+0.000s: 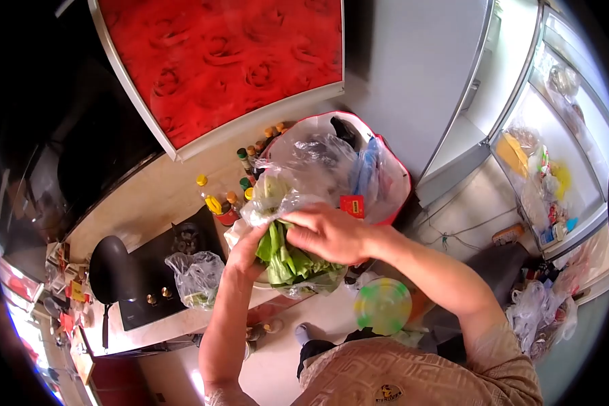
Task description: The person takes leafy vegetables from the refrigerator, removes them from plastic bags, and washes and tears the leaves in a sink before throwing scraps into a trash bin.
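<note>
Leafy green vegetables (287,260) in a clear plastic bag (274,196) are between my hands, above the counter's edge. My left hand (247,250) is closed round the left side of the bag and leaves. From the right, my right hand (328,233) lies over the top of the greens with its fingers bent against the bag; its fingertips are partly hidden. Behind them stands a large white bag with a red rim (399,169), holding crumpled clear plastic and something blue. Another clear bag (196,279) with some greens rests on the counter to the left.
A black pan (111,269) and a black stove (155,274) are at the left. Bottles (243,159) line the counter's back. An open fridge door (561,135) stands at the right. A green and yellow round item (384,306) is below the counter.
</note>
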`<state>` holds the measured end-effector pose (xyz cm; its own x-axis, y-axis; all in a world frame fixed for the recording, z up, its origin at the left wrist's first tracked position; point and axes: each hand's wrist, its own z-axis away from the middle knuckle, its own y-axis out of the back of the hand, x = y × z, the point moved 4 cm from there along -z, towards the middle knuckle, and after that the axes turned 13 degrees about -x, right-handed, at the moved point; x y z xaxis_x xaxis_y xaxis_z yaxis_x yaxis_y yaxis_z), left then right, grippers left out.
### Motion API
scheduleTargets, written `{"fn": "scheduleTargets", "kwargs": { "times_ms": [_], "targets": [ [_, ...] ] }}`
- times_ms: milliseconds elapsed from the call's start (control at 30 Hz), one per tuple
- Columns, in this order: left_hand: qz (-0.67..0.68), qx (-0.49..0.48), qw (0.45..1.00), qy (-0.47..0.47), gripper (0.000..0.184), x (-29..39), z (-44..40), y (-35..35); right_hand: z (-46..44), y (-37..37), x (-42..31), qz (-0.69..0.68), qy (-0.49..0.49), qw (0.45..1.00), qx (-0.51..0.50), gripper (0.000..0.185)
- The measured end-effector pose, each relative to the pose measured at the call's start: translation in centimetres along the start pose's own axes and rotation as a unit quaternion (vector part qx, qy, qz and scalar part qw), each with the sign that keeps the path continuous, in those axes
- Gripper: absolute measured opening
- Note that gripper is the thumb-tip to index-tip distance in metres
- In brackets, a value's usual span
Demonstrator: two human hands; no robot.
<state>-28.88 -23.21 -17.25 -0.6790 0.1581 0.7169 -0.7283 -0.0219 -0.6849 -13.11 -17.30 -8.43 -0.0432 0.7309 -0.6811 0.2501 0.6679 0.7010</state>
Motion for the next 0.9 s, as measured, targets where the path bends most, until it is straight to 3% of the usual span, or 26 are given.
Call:
{"fn": "scheduleTargets", "kwargs": {
  "times_ms": [67, 133, 200, 267, 367, 467, 633, 667, 700, 800, 900],
  "targets": [
    [-0.006, 0.003, 1.0, 0.007, 0.048, 0.1, 0.1, -0.5, 0.4, 1.7, 0.6, -0.177, -0.125, 0.973, -0.074, 0.074],
    [-0.06, -0.036, 0.998, 0.001, 0.054, 0.3, 0.2, -0.9, 0.1, 2.7, 1.7, -0.207, -0.1, 0.972, -0.051, 0.081],
    [-0.067, -0.037, 0.997, 0.005, 0.061, 0.3, 0.6, -1.5, -0.4, 2.4, 4.0, -0.347, -0.128, 0.929, -0.015, 0.08],
    [-0.108, -0.054, 0.993, -0.01, 0.064, 0.3, 0.9, -1.4, -1.0, 2.3, 4.4, -0.315, -0.074, 0.946, 0.018, 0.079],
    [-0.077, -0.034, 0.996, 0.014, 0.064, 0.6, 1.3, -1.1, -1.7, 2.8, 2.2, -0.259, -0.087, 0.962, -0.015, 0.07],
    [-0.061, -0.038, 0.997, 0.007, 0.062, 0.8, 1.5, -1.6, -1.1, 0.8, 5.3, -0.148, -0.256, 0.955, -0.02, 0.068],
    [-0.101, 0.01, 0.992, 0.079, 0.053, 1.4, 1.3, -1.2, -1.3, -0.4, 4.2, -0.18, -0.186, 0.965, -0.028, 0.069],
    [-0.12, 0.043, 0.984, 0.121, 0.054, 1.7, 1.1, -1.0, -1.4, -0.2, 3.2, -0.206, -0.124, 0.971, -0.006, 0.07],
    [-0.163, 0.017, 0.976, 0.146, 0.064, 1.8, 0.4, -1.0, -1.5, 0.0, 2.5, -0.231, -0.06, 0.971, 0.016, 0.073],
    [-0.163, 0.056, 0.976, 0.134, 0.05, 2.4, -0.7, -1.9, -1.7, 0.6, 2.5, -0.227, -0.062, 0.97, -0.059, 0.074],
    [-0.109, 0.071, 0.984, 0.123, 0.04, 2.3, -1.1, -1.6, -1.4, 0.2, 3.3, -0.208, -0.056, 0.976, -0.032, 0.077]
  ]
}}
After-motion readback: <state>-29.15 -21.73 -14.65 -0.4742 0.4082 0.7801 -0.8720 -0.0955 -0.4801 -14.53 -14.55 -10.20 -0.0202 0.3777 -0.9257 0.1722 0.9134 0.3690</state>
